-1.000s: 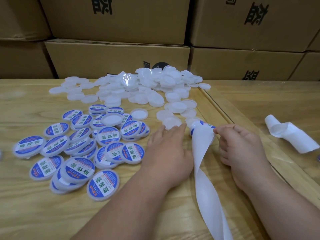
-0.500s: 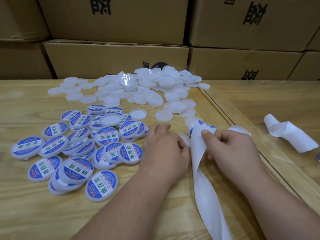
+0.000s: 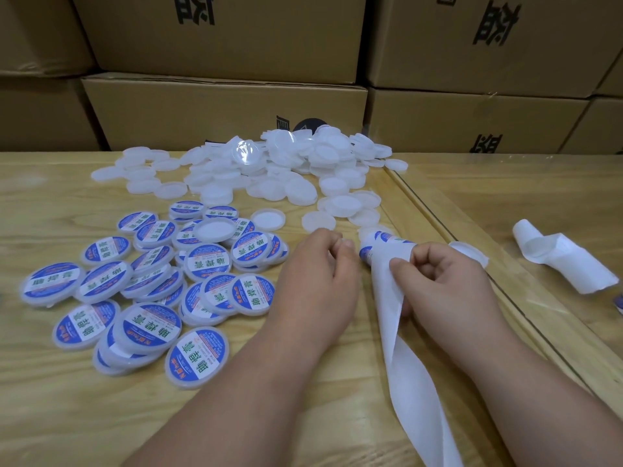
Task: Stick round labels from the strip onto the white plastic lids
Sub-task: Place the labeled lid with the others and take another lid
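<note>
— White backing strip [image 3: 409, 358] is what we see first: it climbs from the bottom edge of the frame, twists once, and ends at centre right, where a blue round label [image 3: 382, 238] curls over its top end.

— We agree. Our right hand [image 3: 441, 284] has its fingers curled round the upper part of that strip, thumb pressed against the paper, so it grips the strip firmly.

— And our left hand [image 3: 317, 284] sits just left of the strip with its fingers bent inward near the label's edge. We cannot tell whether the fingertips actually pinch anything; they are turned away from us.

— Where do we place the lids?

— A heap of plain white plastic lids [image 3: 290, 166] spreads across the upper centre of the wooden table [image 3: 60, 416], in front of the stacked cardboard boxes [image 3: 222, 112]. A few loose ones lie just above our hands, and one plain lid [image 3: 470, 252] peeks out behind our right knuckles.

— The labelled lids [image 3: 151, 291] fill the left centre, overlapping one another, each with a blue and white sticker with green characters. One unlabelled lid [image 3: 215, 230] rests on top of that group.

— At the right of the frame we also see a crumpled length of used backing paper [image 3: 563, 261], well apart from both hands, beyond the table's raised edge strip [image 3: 472, 261].
</note>
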The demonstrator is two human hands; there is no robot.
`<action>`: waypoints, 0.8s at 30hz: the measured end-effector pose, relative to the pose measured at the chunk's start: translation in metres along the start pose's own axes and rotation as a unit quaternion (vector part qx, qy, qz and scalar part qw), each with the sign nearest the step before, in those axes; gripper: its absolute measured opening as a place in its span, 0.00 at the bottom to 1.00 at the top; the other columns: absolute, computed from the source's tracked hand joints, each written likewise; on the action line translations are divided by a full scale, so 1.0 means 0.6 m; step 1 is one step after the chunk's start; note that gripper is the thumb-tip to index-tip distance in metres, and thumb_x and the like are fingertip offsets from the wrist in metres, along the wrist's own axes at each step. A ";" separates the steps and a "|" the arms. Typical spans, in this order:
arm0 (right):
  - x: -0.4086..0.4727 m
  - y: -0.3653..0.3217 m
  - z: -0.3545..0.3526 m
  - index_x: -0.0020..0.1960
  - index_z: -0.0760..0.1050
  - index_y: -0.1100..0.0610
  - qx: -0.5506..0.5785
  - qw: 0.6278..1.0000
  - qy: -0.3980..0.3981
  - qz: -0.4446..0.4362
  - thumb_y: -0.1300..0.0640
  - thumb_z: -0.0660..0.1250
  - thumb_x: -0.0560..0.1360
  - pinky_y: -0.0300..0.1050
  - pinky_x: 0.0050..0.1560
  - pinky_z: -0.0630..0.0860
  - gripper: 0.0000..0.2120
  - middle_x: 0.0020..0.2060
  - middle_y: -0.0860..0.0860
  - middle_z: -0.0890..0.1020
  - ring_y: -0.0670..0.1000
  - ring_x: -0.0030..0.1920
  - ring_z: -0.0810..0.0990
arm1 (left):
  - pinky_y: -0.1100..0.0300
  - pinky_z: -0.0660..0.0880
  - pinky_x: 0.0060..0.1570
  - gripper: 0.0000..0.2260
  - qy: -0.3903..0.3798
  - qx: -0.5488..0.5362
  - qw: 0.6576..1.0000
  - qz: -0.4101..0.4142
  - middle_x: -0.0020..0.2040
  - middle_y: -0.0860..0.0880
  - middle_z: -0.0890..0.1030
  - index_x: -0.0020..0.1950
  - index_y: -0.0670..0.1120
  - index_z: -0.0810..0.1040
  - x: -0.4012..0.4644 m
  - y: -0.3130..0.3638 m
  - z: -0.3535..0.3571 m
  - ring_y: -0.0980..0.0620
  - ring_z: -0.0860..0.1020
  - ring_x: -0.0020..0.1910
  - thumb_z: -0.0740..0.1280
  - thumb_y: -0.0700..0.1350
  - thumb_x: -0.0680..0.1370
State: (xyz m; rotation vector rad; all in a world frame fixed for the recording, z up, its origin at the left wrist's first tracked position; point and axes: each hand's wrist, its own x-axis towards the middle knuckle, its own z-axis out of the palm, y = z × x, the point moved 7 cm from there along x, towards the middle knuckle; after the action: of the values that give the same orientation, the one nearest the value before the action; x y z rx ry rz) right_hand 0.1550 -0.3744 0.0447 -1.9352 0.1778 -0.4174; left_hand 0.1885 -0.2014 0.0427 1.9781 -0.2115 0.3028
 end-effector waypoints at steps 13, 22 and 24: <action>-0.008 -0.014 0.028 0.50 0.79 0.47 0.042 0.995 -0.088 -0.031 0.49 0.64 0.68 0.34 0.27 0.64 0.12 0.29 0.52 0.74 0.44 0.26 0.65 | 0.68 0.74 0.49 0.10 -0.033 -0.068 0.996 0.045 0.50 0.67 0.79 0.51 0.63 0.77 -0.002 0.012 0.004 0.62 0.79 0.49 0.73 0.49 0.76; -0.006 -0.013 0.025 0.44 0.80 0.48 0.044 0.995 -0.066 -0.066 0.58 0.71 0.76 0.35 0.32 0.70 0.06 0.34 0.52 0.80 0.46 0.31 0.72 | 0.77 0.68 0.49 0.11 -0.042 -0.035 0.995 0.087 0.53 0.72 0.76 0.49 0.62 0.80 -0.004 0.021 0.007 0.70 0.74 0.53 0.74 0.46 0.75; -0.007 -0.017 0.026 0.44 0.80 0.45 0.036 0.994 -0.069 -0.078 0.60 0.70 0.76 0.37 0.34 0.72 0.10 0.34 0.48 0.81 0.46 0.31 0.73 | 0.79 0.66 0.49 0.12 -0.041 -0.030 0.995 0.088 0.53 0.71 0.77 0.47 0.64 0.79 -0.005 0.023 0.006 0.73 0.73 0.53 0.74 0.45 0.75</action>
State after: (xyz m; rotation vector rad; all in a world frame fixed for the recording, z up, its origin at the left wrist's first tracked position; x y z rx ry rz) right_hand 0.1561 -0.3554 0.0478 -1.9056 -0.0773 -0.3856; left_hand 0.1824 -0.2103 0.0523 1.9165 -0.4441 0.3246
